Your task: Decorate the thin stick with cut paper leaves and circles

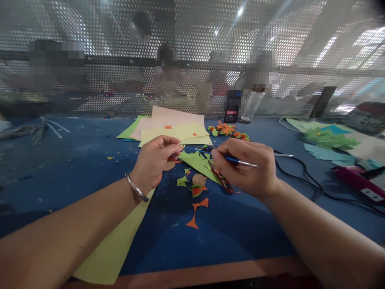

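My left hand [158, 160], wearing a silver bracelet, pinches a tiny pale-yellow piece [182, 147] between thumb and fingertips. In my right hand [248, 166] is a slim blue tool [231, 159] with a silver metal end; its thin front end points left toward the pale piece. Whether the two touch is hard to tell. Below my hands lie a cut green sheet [195, 162], red-handled scissors [224, 180] partly hidden by my right hand, a round wooden piece [198, 180], and an orange-and-green piece [196, 191]. Green scraps [182, 180] and orange scraps [194, 214] are nearby.
Behind my hands are stacked pale sheets [177, 118] and an orange-green cluster [227, 128]. A phone [231, 108] and a clear bottle [252, 105] stand by the perforated panel [192, 80]. Rightward are black cables [303, 172] and a magenta power strip [361, 182]. A yellow-green sheet [120, 245] lies under my left forearm.
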The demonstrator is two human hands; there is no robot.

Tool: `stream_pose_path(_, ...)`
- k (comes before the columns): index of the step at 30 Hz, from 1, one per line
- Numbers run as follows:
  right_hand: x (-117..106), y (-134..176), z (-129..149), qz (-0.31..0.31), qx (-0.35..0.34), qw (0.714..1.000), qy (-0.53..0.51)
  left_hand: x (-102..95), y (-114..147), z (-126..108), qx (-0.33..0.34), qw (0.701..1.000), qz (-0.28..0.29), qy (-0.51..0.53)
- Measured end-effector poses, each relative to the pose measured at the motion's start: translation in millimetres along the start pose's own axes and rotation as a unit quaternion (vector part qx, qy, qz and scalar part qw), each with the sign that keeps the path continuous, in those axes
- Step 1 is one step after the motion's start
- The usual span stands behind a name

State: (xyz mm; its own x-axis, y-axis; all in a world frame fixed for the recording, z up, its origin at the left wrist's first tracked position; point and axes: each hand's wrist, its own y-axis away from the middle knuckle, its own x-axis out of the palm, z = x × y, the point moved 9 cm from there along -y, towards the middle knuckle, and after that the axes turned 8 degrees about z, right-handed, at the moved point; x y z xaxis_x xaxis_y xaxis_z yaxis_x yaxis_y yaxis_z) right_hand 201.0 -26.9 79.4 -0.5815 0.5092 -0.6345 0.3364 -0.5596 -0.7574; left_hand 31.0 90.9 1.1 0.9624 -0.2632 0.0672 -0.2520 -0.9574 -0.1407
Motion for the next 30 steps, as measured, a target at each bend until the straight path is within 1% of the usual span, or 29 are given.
stream_pose_path(3,-2,-2,-12,-0.001,0.032,0.999,-0.012,1.8,-1,-1,0.012,1.0,0.02,-0.004)
stream_pose_path(5,4,-2,-21,0.032,0.047,0.998,-0.026,3.1,0,-2,0.013,1.0,0.023,-0.012)
stream_pose_path(7,15,-1,-29,0.085,0.059,0.994,-0.025,7.3,2,-3,0.005,0.999,0.037,-0.028)
stream_pose_path(10,34,1,-35,0.187,0.065,0.98,0.009,17.6,4,-4,-0.006,0.993,0.084,-0.08)
stream_pose_path(13,53,6,-34,0.299,0.057,0.951,0.061,22.8,6,-5,-0.001,0.985,0.111,-0.135)
stream_pose_path(15,60,9,-30,0.347,0.042,0.932,0.09,24.2,6,-4,-0.002,0.981,0.121,-0.149)
stream_pose_path(19,63,11,-23,0.379,0.02,0.916,0.126,22.9,5,-1,-0.016,0.983,0.123,-0.138)
stream_pose_path(22,67,15,-24,0.404,0.034,0.901,0.152,20.7,5,0,-0.025,0.982,0.123,-0.142)
stream_pose_path(26,75,21,-28,0.44,0.044,0.879,0.177,21.7,3,6,-0.038,0.968,0.158,-0.192)
stream_pose_path(28,76,20,-27,0.436,0.043,0.882,0.176,21.9,1,11,-0.048,0.958,0.18,-0.219)
stream_pose_path(30,75,17,-23,0.417,0.042,0.894,0.16,21.1,0,14,-0.048,0.951,0.194,-0.236)
